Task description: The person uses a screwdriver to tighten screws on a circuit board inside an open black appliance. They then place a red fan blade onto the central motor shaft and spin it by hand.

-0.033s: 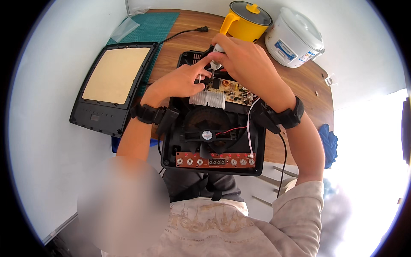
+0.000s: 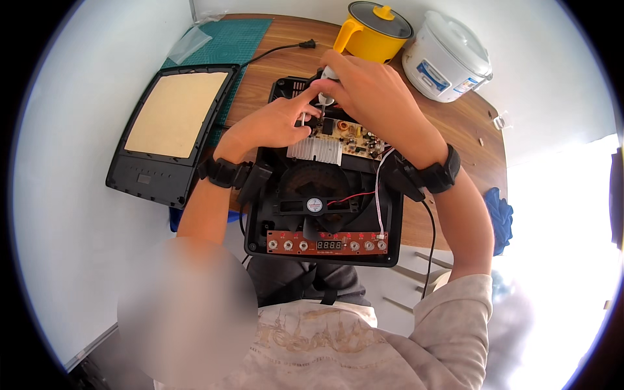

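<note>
Hardly anything shifts: the right hand (image 2: 368, 84) grips a white-handled screwdriver (image 2: 325, 100) at the circuit board (image 2: 355, 139) (whether the left hand (image 2: 278, 123) pinches anything, I cannot tell), so driving seems unfinished.

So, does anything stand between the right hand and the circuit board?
Only the screwdriver, which the right hand holds, pointing down toward the circuit board. The left hand is close beside its shaft; nothing else visible stands between.

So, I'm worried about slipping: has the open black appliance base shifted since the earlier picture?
No; the open black appliance base shows no visible shift in any direction against the wooden tabletop.
</note>
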`<state>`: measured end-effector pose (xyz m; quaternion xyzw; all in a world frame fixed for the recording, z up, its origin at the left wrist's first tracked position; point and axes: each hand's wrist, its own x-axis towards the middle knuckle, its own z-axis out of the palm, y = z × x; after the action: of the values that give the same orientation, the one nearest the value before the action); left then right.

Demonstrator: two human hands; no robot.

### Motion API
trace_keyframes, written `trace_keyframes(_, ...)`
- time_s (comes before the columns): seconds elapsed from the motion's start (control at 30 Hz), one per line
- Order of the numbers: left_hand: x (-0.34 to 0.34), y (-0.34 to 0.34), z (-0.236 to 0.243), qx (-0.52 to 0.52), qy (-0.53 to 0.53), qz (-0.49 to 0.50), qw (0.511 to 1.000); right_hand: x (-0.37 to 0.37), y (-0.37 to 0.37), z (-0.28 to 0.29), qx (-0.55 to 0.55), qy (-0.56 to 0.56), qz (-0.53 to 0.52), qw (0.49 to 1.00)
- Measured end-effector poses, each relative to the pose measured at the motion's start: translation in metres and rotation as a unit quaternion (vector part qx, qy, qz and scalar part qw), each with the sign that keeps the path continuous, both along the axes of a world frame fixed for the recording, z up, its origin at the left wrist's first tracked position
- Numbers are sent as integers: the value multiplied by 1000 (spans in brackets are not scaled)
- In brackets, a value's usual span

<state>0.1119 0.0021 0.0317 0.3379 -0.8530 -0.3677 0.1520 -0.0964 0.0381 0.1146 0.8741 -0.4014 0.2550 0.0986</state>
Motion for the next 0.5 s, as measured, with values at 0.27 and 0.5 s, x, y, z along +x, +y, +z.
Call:
trace_keyframes(0.27, 2, -7, -11, 18, 14, -24, 999, 15, -2, 3, -82, 53, -65, 993)
trace_keyframes(0.5, 0, 0, 7, 70, 26, 7, 997, 16, 5, 11, -56, 62, -105, 991)
